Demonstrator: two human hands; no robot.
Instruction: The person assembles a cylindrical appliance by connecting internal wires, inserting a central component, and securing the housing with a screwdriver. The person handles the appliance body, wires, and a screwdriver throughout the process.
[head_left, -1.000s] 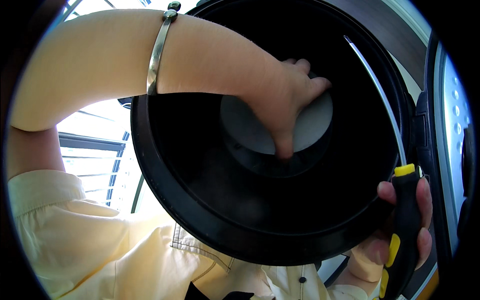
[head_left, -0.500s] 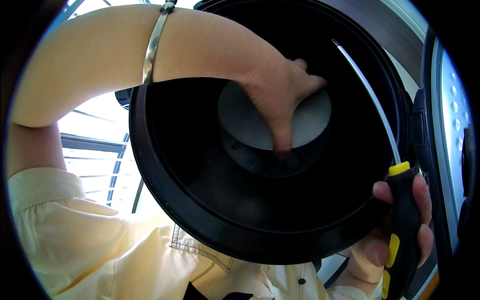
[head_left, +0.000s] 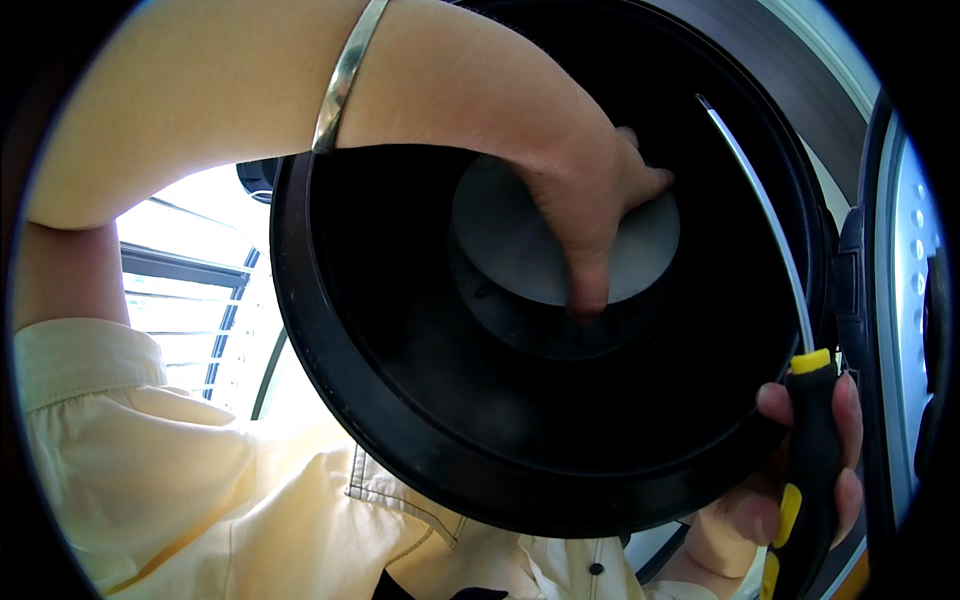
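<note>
A deep black round vessel [head_left: 430, 440] is tilted with its mouth toward me. My left hand [head_left: 600, 205] reaches inside it, its thumb on the near edge of a flat grey disc-shaped part [head_left: 500, 225] and its fingers at the far edge. The disc tops a darker cylinder at the vessel's bottom. At the lower right, my right hand [head_left: 845, 440] is closed around the black and yellow handle of a screwdriver [head_left: 815, 430], close beside the vessel's rim. The screwdriver's long metal shaft points up and slightly left across the vessel's opening.
Attached to the vessel's right side by a black hinge [head_left: 848, 265] is a silvery lid-like panel [head_left: 905, 270] with round dimples. A bright window with slats [head_left: 190, 290] lies behind at left. My cream shirt [head_left: 200, 480] is just below the vessel.
The vessel, my left hand and the disc now appear slightly farther right. My right hand and the screwdriver appear a little lower and to the right. Both grips look the same.
</note>
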